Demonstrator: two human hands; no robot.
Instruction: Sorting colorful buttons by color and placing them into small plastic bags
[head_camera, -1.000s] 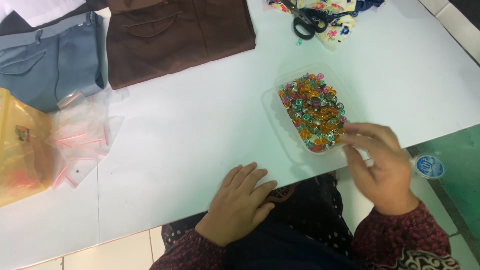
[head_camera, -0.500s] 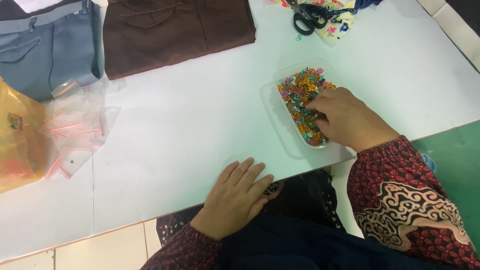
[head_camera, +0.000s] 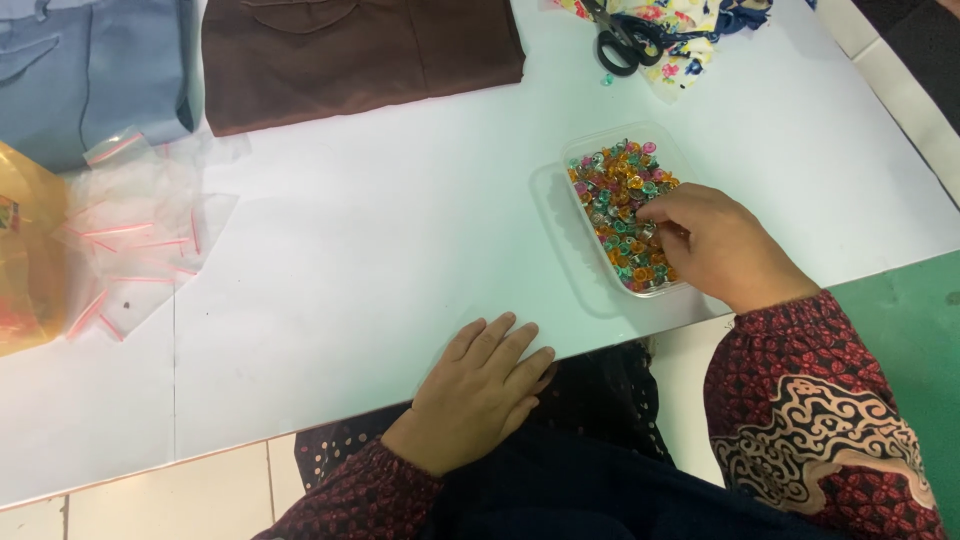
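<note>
While the white table (head_camera: 380, 250) spreads out under both hands, a folded brown garment (head_camera: 360, 50) lies well beyond them, with a blue-grey garment (head_camera: 90, 70) far off to the left of the left hand. Clear zip bags (head_camera: 140, 230) sit near that side too. The left hand (head_camera: 480, 395) rests flat at the table's near edge, fingers spread, holding nothing. The right hand (head_camera: 715, 245) reaches into a clear plastic tray (head_camera: 585, 165), fingertips pinched among its colourful beads (head_camera: 620, 185). Black scissors (head_camera: 620, 40) lie well beyond the right hand.
</note>
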